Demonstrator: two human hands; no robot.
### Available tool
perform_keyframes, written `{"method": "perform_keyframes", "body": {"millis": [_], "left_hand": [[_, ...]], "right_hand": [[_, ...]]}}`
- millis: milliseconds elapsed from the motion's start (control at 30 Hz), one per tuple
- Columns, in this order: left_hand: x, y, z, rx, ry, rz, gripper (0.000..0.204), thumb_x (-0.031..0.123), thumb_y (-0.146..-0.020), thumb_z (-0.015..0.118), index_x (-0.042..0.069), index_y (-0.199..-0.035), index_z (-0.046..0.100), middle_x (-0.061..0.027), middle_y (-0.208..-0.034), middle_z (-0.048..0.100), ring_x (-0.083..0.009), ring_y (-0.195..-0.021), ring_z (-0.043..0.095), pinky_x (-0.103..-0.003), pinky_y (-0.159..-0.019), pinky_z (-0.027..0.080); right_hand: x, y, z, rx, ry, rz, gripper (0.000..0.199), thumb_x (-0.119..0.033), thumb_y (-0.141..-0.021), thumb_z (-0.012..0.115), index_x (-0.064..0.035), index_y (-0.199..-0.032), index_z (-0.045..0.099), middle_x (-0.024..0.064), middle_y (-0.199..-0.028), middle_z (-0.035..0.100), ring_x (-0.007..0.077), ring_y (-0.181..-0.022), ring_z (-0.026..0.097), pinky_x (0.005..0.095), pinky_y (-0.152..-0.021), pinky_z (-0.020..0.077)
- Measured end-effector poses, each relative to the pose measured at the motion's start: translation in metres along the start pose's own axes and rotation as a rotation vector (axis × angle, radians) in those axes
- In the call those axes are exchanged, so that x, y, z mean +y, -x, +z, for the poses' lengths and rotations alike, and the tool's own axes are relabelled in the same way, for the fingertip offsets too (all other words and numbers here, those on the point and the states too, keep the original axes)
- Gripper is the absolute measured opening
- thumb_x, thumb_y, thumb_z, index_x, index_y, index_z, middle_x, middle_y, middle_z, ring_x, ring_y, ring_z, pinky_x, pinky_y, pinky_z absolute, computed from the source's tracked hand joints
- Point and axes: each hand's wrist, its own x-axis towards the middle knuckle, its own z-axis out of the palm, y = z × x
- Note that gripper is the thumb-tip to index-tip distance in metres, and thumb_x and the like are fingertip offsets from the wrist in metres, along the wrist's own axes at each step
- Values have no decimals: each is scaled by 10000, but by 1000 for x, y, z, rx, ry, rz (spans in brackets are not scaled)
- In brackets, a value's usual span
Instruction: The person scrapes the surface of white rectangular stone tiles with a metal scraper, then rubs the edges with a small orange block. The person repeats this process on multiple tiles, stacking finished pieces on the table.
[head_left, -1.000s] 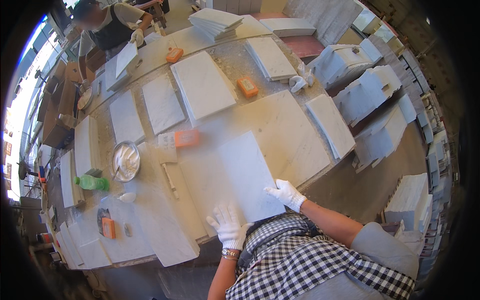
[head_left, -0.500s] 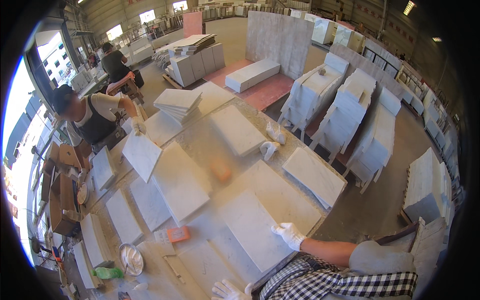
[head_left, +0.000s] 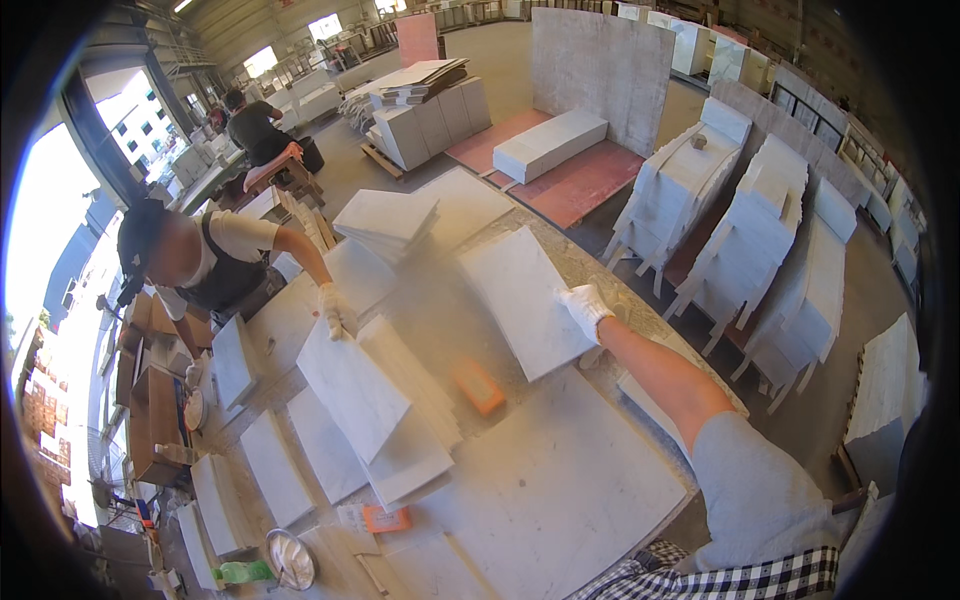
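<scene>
My right hand is in a white knit glove, reaching out over the table. Its fingers are closed on the right edge of a white marble tile, which lies slightly tilted where a short stack of tiles stood. That tile hides most of whatever lies beneath it. Nearer to me, a large pale slab covers the tabletop under my forearm. An orange block rests just left of the held tile. My left hand is out of the picture.
Across the table a co-worker's gloved hand holds another tile above a stack. A second orange block, a bowl of white paste and a green bottle stand nearer. Racks of slabs stand beyond the right edge.
My right hand has carried the tile from the near slab away to the far stack. My left hand has left the picture. The co-worker's tile has come down over the stack before them.
</scene>
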Motion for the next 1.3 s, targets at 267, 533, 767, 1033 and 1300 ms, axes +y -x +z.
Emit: {"method": "perform_keyframes", "body": {"millis": [267,533,767,1033,1300], "left_hand": [[-3,1,7,-11,4,6,1261,825,-817,594,-65,-1616,194,-420,-1645,91,-650,-1498,35,-794,-1146,49],[-3,2,11,25,1,24,1205,832,-833,554,-56,-1599,275,-421,-1632,155,-657,-1486,92,-800,-1141,43],[4,0,6,82,106,26,1183,803,-835,591,-41,-1602,276,-417,-1627,175,-651,-1488,106,-810,-1133,48],[14,-14,14,273,157,-13,1150,849,-785,608,5,-1544,421,-392,-1598,262,-653,-1456,158,-815,-1107,31],[13,-15,22,240,197,12,1155,846,-801,599,20,-1573,363,-398,-1623,188,-666,-1464,108,-825,-1098,36]], "right_hand": [[-50,6,-12,209,782,-331,444,-400,-904,661,-43,-1157,739,228,-1125,727,398,-1066,690,487,-954,520],[-63,88,10,-234,728,-639,386,-353,-933,702,-61,-1181,737,184,-1146,737,361,-1056,702,426,-951,543],[-28,212,96,-667,602,-563,597,-421,-900,757,-25,-1332,642,183,-1221,721,312,-1116,695,406,-975,539],[-50,226,184,-562,349,-297,665,-392,-870,769,58,-1331,607,238,-1255,695,299,-1159,679,394,-973,528],[-66,221,201,-630,497,-270,642,-402,-807,846,51,-1216,649,218,-1135,735,277,-1022,720,377,-802,577]]}}
